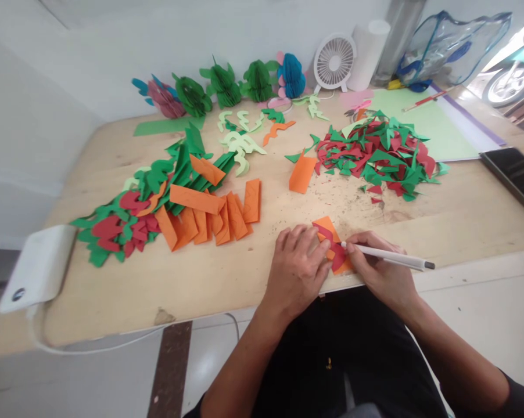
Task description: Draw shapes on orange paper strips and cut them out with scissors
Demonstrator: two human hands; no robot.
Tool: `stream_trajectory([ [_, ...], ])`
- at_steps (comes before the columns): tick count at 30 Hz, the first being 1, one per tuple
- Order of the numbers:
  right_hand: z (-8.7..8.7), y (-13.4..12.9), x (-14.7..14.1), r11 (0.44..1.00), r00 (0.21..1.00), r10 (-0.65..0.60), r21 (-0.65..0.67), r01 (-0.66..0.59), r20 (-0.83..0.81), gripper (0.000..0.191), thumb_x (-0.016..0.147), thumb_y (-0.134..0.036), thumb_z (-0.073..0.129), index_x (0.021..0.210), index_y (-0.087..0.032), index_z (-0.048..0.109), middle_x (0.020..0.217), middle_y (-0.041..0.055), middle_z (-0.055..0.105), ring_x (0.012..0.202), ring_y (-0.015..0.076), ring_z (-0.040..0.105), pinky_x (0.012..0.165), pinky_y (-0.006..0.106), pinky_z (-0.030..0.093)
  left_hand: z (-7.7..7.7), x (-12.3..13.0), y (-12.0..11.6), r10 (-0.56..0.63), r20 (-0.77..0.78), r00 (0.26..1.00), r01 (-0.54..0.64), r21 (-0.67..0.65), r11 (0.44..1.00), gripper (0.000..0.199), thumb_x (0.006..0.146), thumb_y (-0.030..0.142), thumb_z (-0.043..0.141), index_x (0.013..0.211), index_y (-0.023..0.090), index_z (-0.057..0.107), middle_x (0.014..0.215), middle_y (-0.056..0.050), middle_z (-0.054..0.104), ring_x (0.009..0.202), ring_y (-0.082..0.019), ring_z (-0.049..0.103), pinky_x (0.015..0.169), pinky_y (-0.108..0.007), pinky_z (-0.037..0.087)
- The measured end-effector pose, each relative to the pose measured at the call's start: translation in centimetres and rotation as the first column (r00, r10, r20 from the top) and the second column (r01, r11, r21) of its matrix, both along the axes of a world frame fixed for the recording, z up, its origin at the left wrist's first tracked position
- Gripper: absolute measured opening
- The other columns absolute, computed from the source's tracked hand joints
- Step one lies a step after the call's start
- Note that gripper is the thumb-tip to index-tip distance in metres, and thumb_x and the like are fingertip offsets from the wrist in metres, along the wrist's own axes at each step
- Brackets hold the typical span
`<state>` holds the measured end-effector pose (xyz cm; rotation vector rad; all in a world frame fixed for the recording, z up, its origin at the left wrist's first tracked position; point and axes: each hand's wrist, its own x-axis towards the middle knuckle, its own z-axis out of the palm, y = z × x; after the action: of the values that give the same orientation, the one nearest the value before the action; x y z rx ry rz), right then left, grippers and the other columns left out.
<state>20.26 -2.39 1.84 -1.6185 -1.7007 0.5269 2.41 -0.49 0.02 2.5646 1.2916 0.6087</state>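
Observation:
My left hand [297,261] lies over a red paper cutout [338,255] on a piece of orange paper [327,223], at the table's front edge. Its fingers are slightly bent and press the paper down without gripping it. My right hand [381,270] is closed around a white pen [388,255], whose tip end points at the cutout's right edge. Part of both papers is hidden under my fingers. A folded orange piece [302,174] lies on the table beyond my hands.
Folded orange papers [218,217] lie left, beside green strips [183,168] and red cutouts [109,229]. A heap of red and green scraps [375,148] is at right, near a phone [514,177]. Behind stand paper figures [222,84] and a fan [335,61]. A white charger [39,267] is far left.

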Motion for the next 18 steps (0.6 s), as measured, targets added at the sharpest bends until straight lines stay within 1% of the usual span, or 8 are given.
stream_trajectory([
  [10,0.04,-0.43,0.30,1.000,1.000,-0.012,0.011,0.012,0.028,0.014,0.088,-0.030,0.055,0.078,-0.022,0.061,0.066,0.0006,0.068,0.051,0.0135,0.057,0.049,0.025,0.043,0.04,0.06,-0.02,0.003,-0.004,1.000,-0.003,-0.016,1.000,0.027,0.089,0.029,0.053,0.112,0.021,0.065,0.129,-0.012,0.058,0.122,-0.030,0.048,0.105,-0.055,0.036],
  [18,0.13,-0.82,0.38,1.000,0.999,-0.019,0.015,0.019,0.040,0.013,0.088,-0.029,0.055,0.079,-0.022,0.062,0.068,0.0008,0.069,0.052,0.0139,0.058,0.049,0.026,0.044,0.14,0.03,-0.04,0.001,-0.007,1.000,-0.001,-0.019,1.000,0.028,0.089,0.029,0.052,0.113,0.021,0.065,0.129,-0.011,0.058,0.123,-0.030,0.048,0.105,-0.054,0.036],
])
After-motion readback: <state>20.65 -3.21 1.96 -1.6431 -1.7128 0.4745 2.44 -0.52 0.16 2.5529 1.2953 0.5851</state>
